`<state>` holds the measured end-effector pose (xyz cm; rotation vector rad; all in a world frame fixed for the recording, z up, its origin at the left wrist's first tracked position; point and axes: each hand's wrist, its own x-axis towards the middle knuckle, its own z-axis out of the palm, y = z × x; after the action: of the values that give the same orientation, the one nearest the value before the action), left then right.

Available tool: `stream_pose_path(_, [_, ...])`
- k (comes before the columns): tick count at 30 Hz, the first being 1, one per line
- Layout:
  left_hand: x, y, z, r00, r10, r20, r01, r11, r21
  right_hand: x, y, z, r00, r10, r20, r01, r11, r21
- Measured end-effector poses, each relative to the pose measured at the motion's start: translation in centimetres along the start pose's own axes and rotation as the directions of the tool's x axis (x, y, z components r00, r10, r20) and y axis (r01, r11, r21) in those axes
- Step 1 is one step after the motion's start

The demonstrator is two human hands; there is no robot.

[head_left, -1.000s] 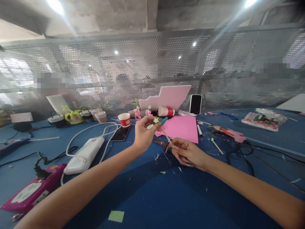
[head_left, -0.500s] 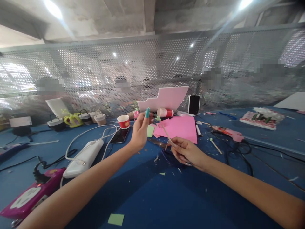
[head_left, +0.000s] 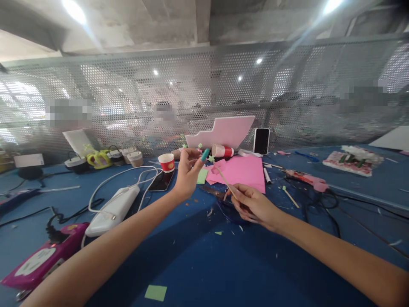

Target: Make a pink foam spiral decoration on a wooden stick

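My right hand (head_left: 254, 204) pinches a thin wooden stick (head_left: 226, 181) that slants up to the left. At the stick's upper end is a small light-green star (head_left: 211, 159). Just left of the star is my left hand (head_left: 188, 172), fingers loosely bent and thumb apart, with nothing visible in it. A teal cover (head_left: 205, 154) sits on that thumb's tip. Behind the stick lie pink paper sheets (head_left: 246, 170) and a light-green paper piece (head_left: 202, 176). A dark blade-like thing (head_left: 212, 190), partly hidden, lies by my right hand.
To the left are a red paper cup (head_left: 166, 163), a phone (head_left: 161, 181), a white power bank (head_left: 116, 211) with cables and a magenta power strip (head_left: 44, 258). On the right lie a pink glue gun (head_left: 308, 179), a marker (head_left: 267, 175) and another green-tipped stick (head_left: 290, 197).
My left thumb has tipped to the right, closer to the star. My right hand keeps hold of the stick, shifted very slightly right.
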<state>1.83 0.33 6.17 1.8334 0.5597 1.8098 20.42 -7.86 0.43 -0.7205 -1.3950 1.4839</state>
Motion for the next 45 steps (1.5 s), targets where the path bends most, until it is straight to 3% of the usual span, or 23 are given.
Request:
stream_pose_path(5, [0.2, 0.1, -0.3, 0.972, 0.073, 0.222, -0.095, 0.991, 0.091, -0.3, -0.3, 0.5, 1.0, 0.021, -0.008, -0.021, 1.0, 0.013])
stream_pose_path(7, [0.2, 0.4, -0.3, 0.964, 0.078, 0.256, -0.111, 0.987, 0.118, -0.3, -0.3, 0.7, 1.0, 0.026, -0.004, -0.026, 1.0, 0.011])
stream_pose_path(19, [-0.1, 1.9, 0.2, 0.983, 0.029, 0.18, -0.065, 0.977, 0.201, -0.2, 0.1, 0.7, 1.0, -0.012, 0.001, 0.012, 1.0, -0.018])
stream_pose_path(27, [-0.8, 1.6, 0.7, 0.991, -0.018, 0.134, 0.003, 0.994, 0.113, -0.4, 0.0, 1.0, 1.0, -0.03, 0.007, 0.03, 0.999, -0.031])
stream_pose_path(45, [-1.9, 1.2, 1.0, 0.996, 0.071, 0.054, -0.079, 0.985, 0.156, -0.7, -0.3, 1.6, 1.0, -0.013, 0.005, 0.013, 1.0, 0.007])
